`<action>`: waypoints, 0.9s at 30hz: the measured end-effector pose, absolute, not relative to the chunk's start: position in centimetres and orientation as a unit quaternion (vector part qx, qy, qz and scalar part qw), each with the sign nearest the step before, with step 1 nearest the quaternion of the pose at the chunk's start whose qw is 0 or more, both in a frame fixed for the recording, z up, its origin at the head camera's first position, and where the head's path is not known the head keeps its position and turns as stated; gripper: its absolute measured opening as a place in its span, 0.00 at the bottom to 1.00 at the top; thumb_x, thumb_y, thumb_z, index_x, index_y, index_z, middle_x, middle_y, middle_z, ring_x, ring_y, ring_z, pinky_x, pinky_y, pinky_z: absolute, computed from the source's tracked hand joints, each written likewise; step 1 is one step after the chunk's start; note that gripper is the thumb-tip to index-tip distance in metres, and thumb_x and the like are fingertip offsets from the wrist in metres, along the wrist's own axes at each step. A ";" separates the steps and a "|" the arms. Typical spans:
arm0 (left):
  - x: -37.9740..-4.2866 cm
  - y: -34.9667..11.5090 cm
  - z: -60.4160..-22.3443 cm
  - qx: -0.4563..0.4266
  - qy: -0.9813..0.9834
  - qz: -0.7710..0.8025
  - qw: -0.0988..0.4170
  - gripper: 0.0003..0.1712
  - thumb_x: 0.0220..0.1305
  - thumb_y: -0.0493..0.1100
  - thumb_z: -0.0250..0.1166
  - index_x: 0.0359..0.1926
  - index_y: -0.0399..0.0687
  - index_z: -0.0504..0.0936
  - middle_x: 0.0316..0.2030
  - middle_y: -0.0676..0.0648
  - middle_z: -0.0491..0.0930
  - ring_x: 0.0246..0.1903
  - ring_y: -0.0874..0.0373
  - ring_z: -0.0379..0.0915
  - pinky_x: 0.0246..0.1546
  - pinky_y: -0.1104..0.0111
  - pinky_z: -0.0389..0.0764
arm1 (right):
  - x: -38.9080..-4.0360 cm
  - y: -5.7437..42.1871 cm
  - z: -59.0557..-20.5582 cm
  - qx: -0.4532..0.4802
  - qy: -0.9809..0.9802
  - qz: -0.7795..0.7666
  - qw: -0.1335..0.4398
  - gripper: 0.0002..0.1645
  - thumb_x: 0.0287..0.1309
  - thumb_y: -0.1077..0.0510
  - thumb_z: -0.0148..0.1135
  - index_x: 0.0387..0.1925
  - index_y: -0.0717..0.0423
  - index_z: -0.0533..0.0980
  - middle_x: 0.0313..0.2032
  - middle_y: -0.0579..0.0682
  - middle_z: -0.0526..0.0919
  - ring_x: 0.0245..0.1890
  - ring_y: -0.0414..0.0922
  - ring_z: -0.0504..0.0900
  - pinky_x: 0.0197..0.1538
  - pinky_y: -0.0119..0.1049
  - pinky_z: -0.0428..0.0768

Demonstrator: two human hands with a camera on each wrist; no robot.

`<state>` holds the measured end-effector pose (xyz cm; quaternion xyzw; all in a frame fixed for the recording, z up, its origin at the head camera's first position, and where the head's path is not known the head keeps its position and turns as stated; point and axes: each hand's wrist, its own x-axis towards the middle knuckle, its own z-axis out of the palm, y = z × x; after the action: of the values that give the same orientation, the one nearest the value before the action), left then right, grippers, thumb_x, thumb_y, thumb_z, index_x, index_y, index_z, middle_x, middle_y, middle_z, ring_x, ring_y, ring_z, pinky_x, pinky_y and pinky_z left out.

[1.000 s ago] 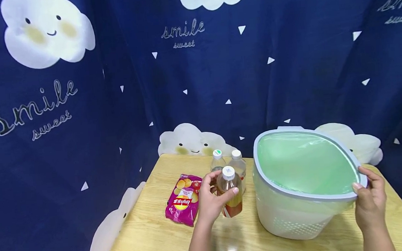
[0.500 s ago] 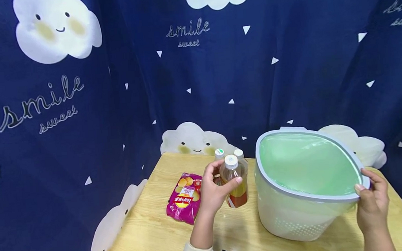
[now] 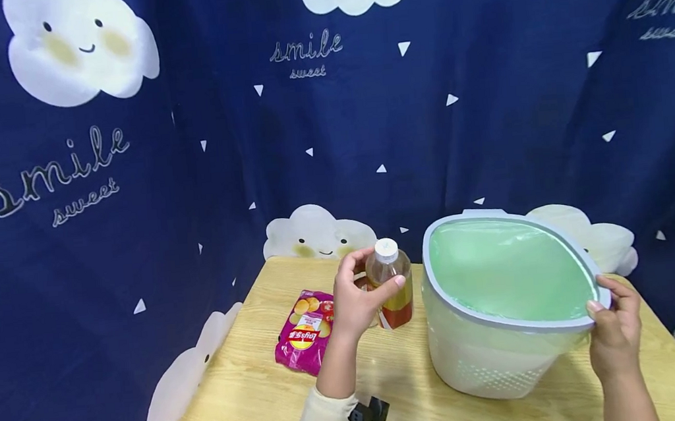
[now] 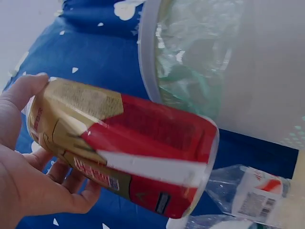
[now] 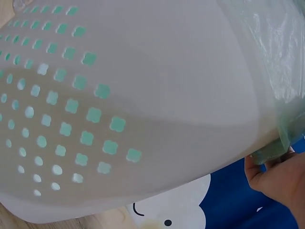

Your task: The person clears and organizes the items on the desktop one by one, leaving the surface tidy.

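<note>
My left hand [image 3: 357, 295] grips a bottle [image 3: 397, 301] with a white cap, a brownish clear shoulder and a gold-and-red label. In the left wrist view, the bottle's label [image 4: 143, 148] fills the middle, and my left hand [image 4: 43, 176] wraps its gold end with thumb and fingers. The bottle stands out to the left of a whitish bin [image 3: 486, 364], which has a grey rim and a green bag [image 3: 509, 270] lining it. My right hand [image 3: 615, 334] grips the bin's near right rim, thumb on the bag side. In the right wrist view, fingers [image 5: 276, 167] hold the rim from below.
A purple bag of Lay's chips [image 3: 302, 339] lies left of my left hand on the wooden table [image 3: 238, 390]. A clear bottle [image 4: 257, 195] shows beyond the held one in the left wrist view. A blue curtain [image 3: 337, 124] with clouds hangs behind.
My left hand has raised the bottle and carried it slightly away from me, so it now covers the two clear bottles behind. My right hand stays on the bin's rim.
</note>
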<state>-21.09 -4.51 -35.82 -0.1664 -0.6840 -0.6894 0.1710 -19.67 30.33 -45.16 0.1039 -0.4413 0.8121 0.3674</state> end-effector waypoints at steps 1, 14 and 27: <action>-21.2 -4.5 -35.6 -0.167 -0.683 -0.690 0.172 0.31 0.45 0.35 0.71 0.52 0.34 0.72 0.46 0.43 0.73 0.46 0.47 0.68 0.43 0.56 0.72 | -19.7 30.3 -45.2 0.108 -0.440 0.814 0.364 0.26 0.45 0.75 0.46 0.51 0.66 0.70 0.43 0.59 0.68 0.39 0.46 0.71 0.39 0.25 0.74; -23.9 -3.8 -34.0 -0.199 -0.675 -0.683 0.196 0.31 0.44 0.42 0.73 0.51 0.41 0.75 0.42 0.46 0.75 0.44 0.51 0.70 0.41 0.54 0.74 | -19.4 30.3 -44.8 0.106 -0.459 0.804 0.364 0.26 0.48 0.73 0.46 0.52 0.64 0.69 0.42 0.59 0.69 0.37 0.44 0.73 0.36 0.25 0.75; -24.7 -3.8 -30.2 -0.213 -0.671 -0.678 0.212 0.32 0.46 0.37 0.72 0.53 0.33 0.72 0.46 0.40 0.74 0.45 0.49 0.69 0.43 0.56 0.73 | -19.7 30.5 -45.0 0.104 -0.432 0.823 0.355 0.26 0.45 0.75 0.49 0.51 0.65 0.69 0.42 0.59 0.69 0.38 0.45 0.73 0.37 0.25 0.75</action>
<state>-24.72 -3.83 -30.20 -0.2135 -0.6705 -0.6783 0.2115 -19.71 30.53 -45.01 0.1036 -0.4318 0.8227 0.3551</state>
